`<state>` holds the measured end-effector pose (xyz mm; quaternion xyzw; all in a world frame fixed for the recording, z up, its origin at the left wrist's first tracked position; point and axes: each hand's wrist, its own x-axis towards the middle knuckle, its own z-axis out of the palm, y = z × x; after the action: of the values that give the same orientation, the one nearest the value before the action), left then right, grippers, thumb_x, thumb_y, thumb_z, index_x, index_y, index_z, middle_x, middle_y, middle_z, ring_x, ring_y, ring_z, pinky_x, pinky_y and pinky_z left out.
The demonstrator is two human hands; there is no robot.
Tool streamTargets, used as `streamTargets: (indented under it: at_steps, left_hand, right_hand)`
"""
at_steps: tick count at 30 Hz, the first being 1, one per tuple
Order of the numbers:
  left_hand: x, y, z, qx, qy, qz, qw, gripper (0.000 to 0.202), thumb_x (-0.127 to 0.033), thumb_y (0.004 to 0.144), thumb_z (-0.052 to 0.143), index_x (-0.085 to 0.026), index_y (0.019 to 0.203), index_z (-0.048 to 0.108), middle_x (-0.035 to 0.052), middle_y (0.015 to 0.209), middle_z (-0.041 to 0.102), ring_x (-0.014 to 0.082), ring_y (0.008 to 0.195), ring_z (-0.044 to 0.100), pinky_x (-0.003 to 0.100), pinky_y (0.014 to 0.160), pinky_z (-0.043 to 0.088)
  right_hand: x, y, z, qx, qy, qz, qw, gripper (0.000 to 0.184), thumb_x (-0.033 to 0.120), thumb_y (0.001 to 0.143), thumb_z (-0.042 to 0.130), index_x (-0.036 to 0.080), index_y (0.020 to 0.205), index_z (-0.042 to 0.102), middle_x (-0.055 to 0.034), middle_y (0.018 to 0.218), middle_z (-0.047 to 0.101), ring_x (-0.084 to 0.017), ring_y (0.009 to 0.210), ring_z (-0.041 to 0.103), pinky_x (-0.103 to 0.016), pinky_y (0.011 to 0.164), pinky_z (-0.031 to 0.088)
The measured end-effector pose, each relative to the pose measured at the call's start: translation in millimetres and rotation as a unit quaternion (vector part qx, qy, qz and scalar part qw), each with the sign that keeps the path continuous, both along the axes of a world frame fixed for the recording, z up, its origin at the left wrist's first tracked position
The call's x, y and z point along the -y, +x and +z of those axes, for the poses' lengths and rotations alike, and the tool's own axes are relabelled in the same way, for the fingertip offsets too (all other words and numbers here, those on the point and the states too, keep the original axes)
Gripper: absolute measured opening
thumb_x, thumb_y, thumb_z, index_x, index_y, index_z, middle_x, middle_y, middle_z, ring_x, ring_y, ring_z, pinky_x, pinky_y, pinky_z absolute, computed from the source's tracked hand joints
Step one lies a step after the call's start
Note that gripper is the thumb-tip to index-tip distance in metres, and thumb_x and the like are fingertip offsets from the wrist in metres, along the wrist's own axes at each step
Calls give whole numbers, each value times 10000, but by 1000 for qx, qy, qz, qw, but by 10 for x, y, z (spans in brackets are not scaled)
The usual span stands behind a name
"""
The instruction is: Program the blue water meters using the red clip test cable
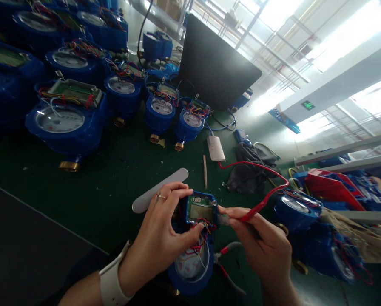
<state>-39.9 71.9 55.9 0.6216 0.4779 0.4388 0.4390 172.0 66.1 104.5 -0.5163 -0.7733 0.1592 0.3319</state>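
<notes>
A blue water meter (190,265) with an open top lies close in front of me on the green mat. My left hand (160,231) grips its small circuit board with a display (200,209), fingers curled round the board's edge and its red wires. My right hand (257,242) pinches the metal plug (224,219) of a red cable (267,193) against the board's right side. The cable runs up to a white adapter box (215,148).
Several blue water meters (66,121) with brass fittings fill the mat's left and back. A black monitor (214,63) stands behind. A white flat strip (160,189), a thin stick (205,171), a dark cloth (248,170) and pliers (228,263) lie near; more meters (300,212) sit right.
</notes>
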Motion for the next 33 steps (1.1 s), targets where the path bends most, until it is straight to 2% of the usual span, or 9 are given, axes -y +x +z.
streamTargets:
  at_steps: [5,14,18,22,28,33]
  left_hand:
    - [14,-1,18,7,-4,-1,1000,419,-261,833,691,-272,1211,511,71,1314,494,283,1250,488,494,1028,423]
    - [0,6,13,4,-6,-2,1000,430,-246,832,693,-280,1219,509,58,1320,487,278,1252,486,498,1022,433]
    - [3,11,1,6,0,-4,1000,439,-240,826,705,-285,1215,507,55,1308,491,276,1251,484,506,1022,432]
    - [1,8,-1,4,1,-4,1000,435,-243,829,705,-281,1216,509,61,1311,487,278,1253,480,509,1022,431]
    - [-1,1,15,3,2,-3,1000,414,-255,830,697,-260,1203,519,85,1308,490,295,1247,486,523,1026,420]
    - [7,3,-1,-1,6,-1,1000,423,-254,831,698,-266,1212,514,85,1312,490,294,1246,487,515,1018,428]
  right_hand:
    - [7,-12,8,-15,-15,-14,1000,172,113,874,651,248,956,719,-12,928,807,-192,801,775,-280,736,645]
    - [-33,-51,52,-23,-50,-63,997,132,172,846,684,263,903,763,18,849,807,-157,678,749,-240,653,609]
    - [-31,-62,70,-2,-53,-49,997,117,177,854,678,246,907,756,11,821,800,-145,603,725,-238,622,600]
    - [-29,-85,94,8,-58,-64,996,101,201,870,662,234,887,756,-3,788,791,-157,603,721,-257,627,603]
    - [-44,-81,97,25,-45,-36,998,101,195,874,664,241,903,749,7,807,793,-136,575,709,-235,616,604]
    - [-40,-72,78,21,-45,-41,998,112,199,877,661,251,914,754,0,809,794,-151,586,714,-257,623,605]
